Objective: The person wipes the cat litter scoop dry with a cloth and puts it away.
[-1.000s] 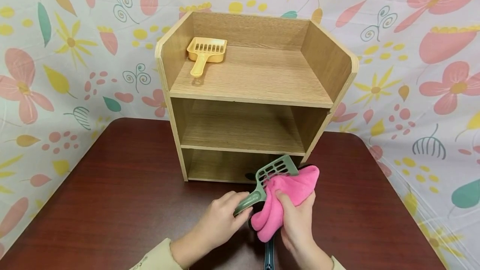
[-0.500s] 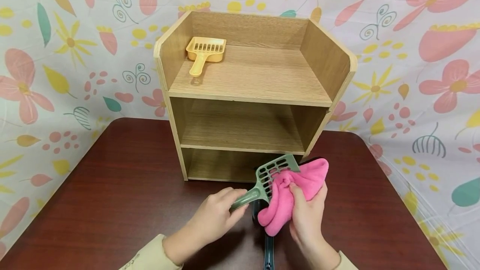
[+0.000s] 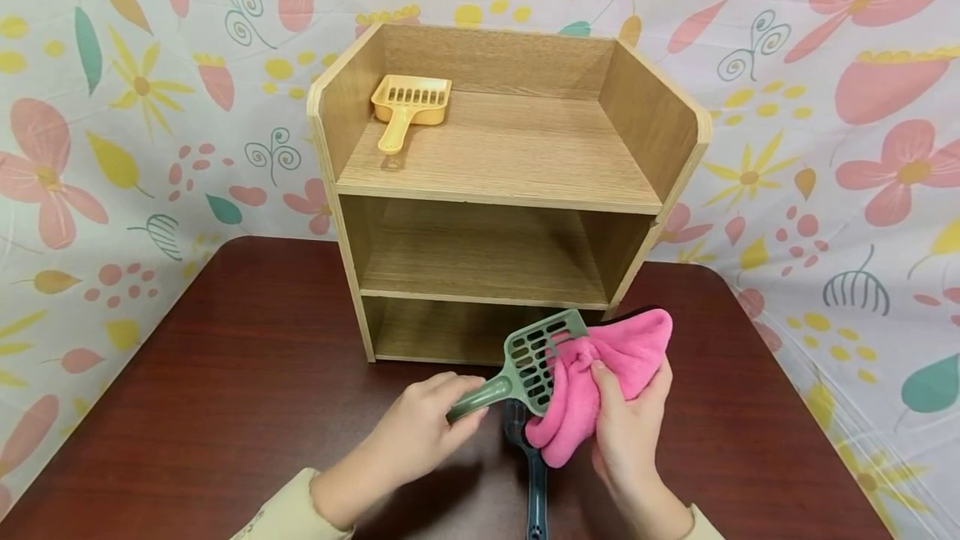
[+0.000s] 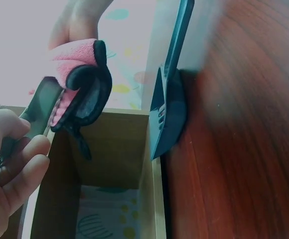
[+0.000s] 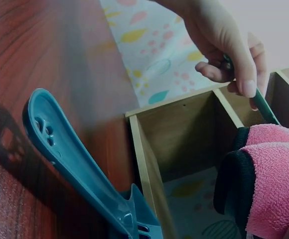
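My left hand (image 3: 416, 432) grips the handle of a green slotted litter scoop (image 3: 529, 363), held above the table in front of the shelf. In my right hand (image 3: 633, 432) is a bunched pink cloth (image 3: 581, 407) with a dark edge and underside, pressed against the right side of the scoop's head. The left wrist view shows the cloth (image 4: 70, 62) wrapped over the scoop's edge, with its black side (image 4: 92, 97) turned out. Below them a dark blue slotted scoop (image 3: 536, 482) lies on the table, its head partly hidden by the cloth and green scoop.
A wooden shelf unit (image 3: 498, 200) with three levels stands at the back of the dark red table (image 3: 210, 407). On its top level, at the left, sits a yellow slotted scoop (image 3: 411, 102). A flower-patterned curtain (image 3: 135, 165) hangs behind.
The right hand and cloth have moved right across the green scoop, uncovering more of its slots. The left hand has shifted slightly left with the scoop, and more of the blue scoop shows.
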A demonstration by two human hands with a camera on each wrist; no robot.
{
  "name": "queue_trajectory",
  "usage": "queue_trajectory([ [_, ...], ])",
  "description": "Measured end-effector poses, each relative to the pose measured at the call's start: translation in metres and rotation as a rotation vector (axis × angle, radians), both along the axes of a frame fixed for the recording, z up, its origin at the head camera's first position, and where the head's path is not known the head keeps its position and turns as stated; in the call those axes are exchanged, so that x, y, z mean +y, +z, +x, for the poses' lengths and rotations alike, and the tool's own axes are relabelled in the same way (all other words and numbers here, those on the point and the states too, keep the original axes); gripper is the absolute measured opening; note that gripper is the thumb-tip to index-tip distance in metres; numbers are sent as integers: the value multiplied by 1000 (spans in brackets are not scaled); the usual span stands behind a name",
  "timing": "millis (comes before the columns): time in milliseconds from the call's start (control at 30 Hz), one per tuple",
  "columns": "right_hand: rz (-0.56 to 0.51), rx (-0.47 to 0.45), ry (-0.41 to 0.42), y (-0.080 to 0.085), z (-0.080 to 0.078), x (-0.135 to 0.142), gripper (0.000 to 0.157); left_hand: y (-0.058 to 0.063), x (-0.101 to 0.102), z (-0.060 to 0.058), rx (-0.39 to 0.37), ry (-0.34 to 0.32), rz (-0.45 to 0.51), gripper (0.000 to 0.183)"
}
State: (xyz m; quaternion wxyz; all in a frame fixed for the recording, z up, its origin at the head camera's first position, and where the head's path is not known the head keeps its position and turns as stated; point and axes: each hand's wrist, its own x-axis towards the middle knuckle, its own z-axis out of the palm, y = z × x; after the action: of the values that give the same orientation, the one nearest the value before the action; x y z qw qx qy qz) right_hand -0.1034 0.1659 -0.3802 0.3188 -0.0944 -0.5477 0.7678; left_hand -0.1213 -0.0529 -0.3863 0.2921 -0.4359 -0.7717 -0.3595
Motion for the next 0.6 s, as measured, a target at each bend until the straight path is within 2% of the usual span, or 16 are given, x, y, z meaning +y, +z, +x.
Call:
queue_trajectory([
  [300, -36, -74, 20, -1, 0, -5, 62, -2, 4, 2, -60, -4, 37, 26],
  [600, -69, -98, 59, -7, 3, -17, 62, -11, 18, 4, -52, 40, 73, 25],
])
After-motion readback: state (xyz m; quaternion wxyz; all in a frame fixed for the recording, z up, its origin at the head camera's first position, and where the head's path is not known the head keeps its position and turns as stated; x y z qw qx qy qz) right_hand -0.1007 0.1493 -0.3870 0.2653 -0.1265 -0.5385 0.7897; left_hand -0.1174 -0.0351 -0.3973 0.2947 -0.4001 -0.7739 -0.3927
